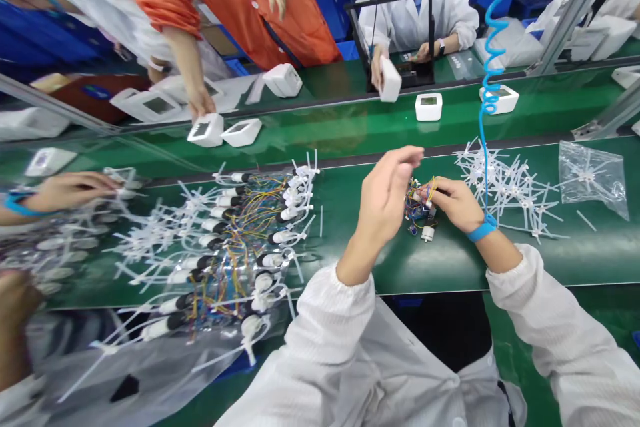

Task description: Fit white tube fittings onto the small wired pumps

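Observation:
A small bundle of coloured wires (414, 210) with a white connector piece (428, 233) is in front of me on the green work surface. My right hand (457, 205), wearing a blue wrist strap, pinches the yellow and purple wires between thumb and fingers. Just left of the bundle is my left hand (383, 193), its back toward me. Its fingers stretch up and bend to the right, with nothing visible in them. The palm side is partly hidden.
A pile of white plastic ties (505, 183) lies right, beside a clear bag (593, 177). Rows of wired parts with black-and-white ends (235, 227) cover the left. A blue coiled hose (493, 47) hangs at right. Co-workers handle white devices (206, 130) across the line; another's hand (75, 190) is at left.

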{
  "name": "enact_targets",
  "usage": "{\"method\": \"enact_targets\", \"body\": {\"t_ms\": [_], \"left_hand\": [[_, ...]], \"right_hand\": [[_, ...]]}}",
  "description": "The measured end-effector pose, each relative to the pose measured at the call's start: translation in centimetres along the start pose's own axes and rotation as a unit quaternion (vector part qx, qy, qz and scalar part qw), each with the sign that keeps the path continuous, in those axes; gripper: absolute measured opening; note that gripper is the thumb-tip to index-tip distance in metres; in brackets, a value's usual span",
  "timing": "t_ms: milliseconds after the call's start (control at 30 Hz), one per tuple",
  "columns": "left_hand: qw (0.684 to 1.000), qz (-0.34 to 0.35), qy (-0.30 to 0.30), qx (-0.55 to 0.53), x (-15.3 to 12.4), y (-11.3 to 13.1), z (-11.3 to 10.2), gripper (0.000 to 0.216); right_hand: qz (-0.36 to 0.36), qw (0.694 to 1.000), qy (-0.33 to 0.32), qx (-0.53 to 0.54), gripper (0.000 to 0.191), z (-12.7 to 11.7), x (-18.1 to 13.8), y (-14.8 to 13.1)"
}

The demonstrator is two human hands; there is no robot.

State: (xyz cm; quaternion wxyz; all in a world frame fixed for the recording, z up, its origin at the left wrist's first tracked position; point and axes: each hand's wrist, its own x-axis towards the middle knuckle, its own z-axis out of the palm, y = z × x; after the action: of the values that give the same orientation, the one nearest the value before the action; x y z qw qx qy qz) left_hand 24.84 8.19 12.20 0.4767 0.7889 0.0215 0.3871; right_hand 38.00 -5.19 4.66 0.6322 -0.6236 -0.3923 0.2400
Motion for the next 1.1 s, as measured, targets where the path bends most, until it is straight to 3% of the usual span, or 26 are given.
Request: {"method": "enact_targets", "body": {"t_ms": [67,133,200,300,433,600,767,867,1100], "left_hand": [[0.992,-0.056,0.09,-0.067,-1.9,-1.2,0.3,0.047],[0.979,-0.124,0.122,-0.102,-4.2,-2.7,0.7,0.049],[0.98,-0.169,0.071,-0.073,-6.4,-3.9,1.2,0.043],[0.987,-0.15,-0.032,0.056,-8.3,-5.2,2.2,0.021],[0.98,-0.089,-0.045,0.175,-8.5,-5.7,3.3,0.014],[0.987,-0.071,-0.026,0.139,-8.2,-5.7,3.8,0.008],[0.992,-0.103,-0.007,0.066,-8.5,-5.4,2.9,0.012],[0.991,-0.122,0.004,0.045,-8.8,-5.5,2.4,0.014],[0.977,-0.211,0.003,-0.01,-9.5,-5.7,2.1,0.02]], "right_hand": [[0.011,1.0,0.014,0.023,0.035,0.0,0.0,0.0],[0.017,0.998,0.028,0.049,0.038,0.1,-0.1,-0.1],[0.016,0.997,0.044,0.067,0.04,0.1,-0.1,-0.2],[0.013,0.994,0.059,0.087,0.04,0.1,-0.3,-0.4],[0.023,0.988,0.074,0.13,0.034,0.2,-0.4,-0.3],[0.027,0.986,0.085,0.139,0.031,0.7,-0.5,0.0],[0.033,0.995,0.078,0.062,0.035,0.2,-0.2,0.0],[0.046,0.998,0.04,0.024,0.037,-0.5,-0.1,-0.3],[0.117,0.99,-0.052,0.059,0.044,-0.6,-0.3,-0.8]]}}
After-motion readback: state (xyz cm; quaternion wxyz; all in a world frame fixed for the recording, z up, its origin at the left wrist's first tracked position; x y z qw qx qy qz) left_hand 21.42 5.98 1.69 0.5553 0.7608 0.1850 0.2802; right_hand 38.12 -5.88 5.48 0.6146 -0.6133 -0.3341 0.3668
